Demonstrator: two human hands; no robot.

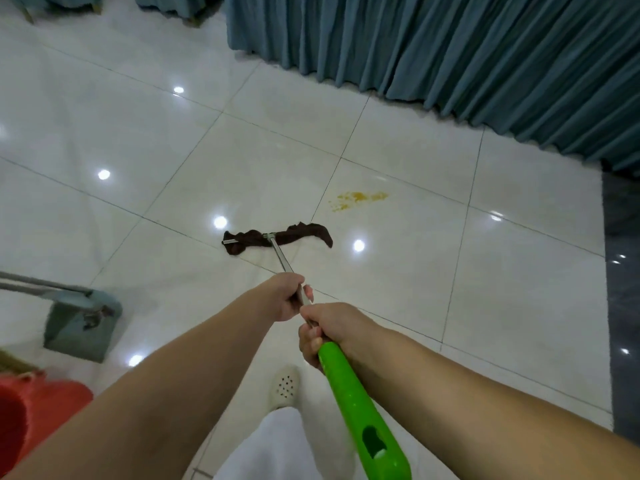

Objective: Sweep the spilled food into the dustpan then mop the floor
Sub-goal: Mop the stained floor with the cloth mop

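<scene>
Both hands were clamped on the mop handle (346, 382), one ahead of the other and almost touching. Left hand (287, 299) sat farther down, fingers curled round the bare metal shaft, forearm stretched forward from the lower left. Right hand (329, 329) gripped just behind it, where the metal meets the green plastic grip, thumb lying on the green end, forearm coming in from the lower right.

At the far end, the dark brown mop cloth (277, 237) lay bunched across its bar on the white tiled floor (519, 271). A yellow stain (360, 197) marked the tile just beyond and to the right of the cloth, apart from it. A teal dustpan (83, 323) with dark scraps in it stood at the left, near a red bucket (38, 407). Teal drapes (450, 46) hung along the top right.
</scene>
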